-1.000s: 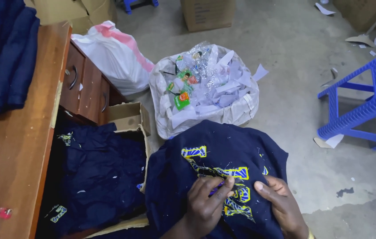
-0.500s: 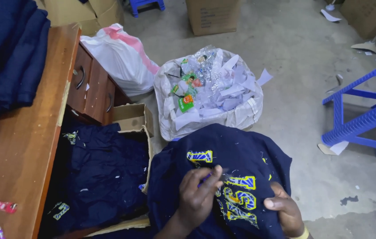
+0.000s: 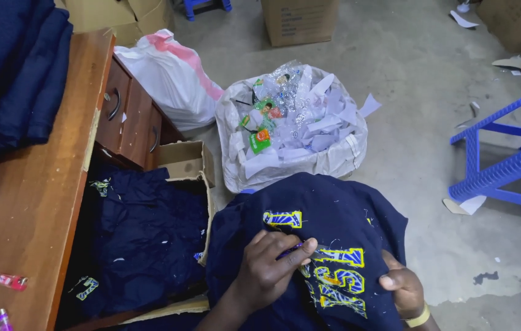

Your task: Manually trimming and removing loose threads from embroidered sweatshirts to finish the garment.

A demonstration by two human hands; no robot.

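**Navy garment with yellow-and-blue lettering, in hand**

Navy garment (image 3: 328, 214): draped over the person's lap, lettering up. Left hand (image 3: 268, 270): on the cloth, fingers pinching a small purple tool (image 3: 292, 248) at the lettering. Right hand (image 3: 402, 287): fingers curled, pressing the cloth's right side. Adjacent: carton of navy garments (image 3: 144, 239); wooden bench (image 3: 21, 202); sack of paper scraps (image 3: 294, 132); blue stool (image 3: 512, 159).

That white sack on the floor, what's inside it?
The white sack is heaped with white paper scraps, clear plastic wrappers and some green and orange packaging. Anything deeper is buried under that top layer.
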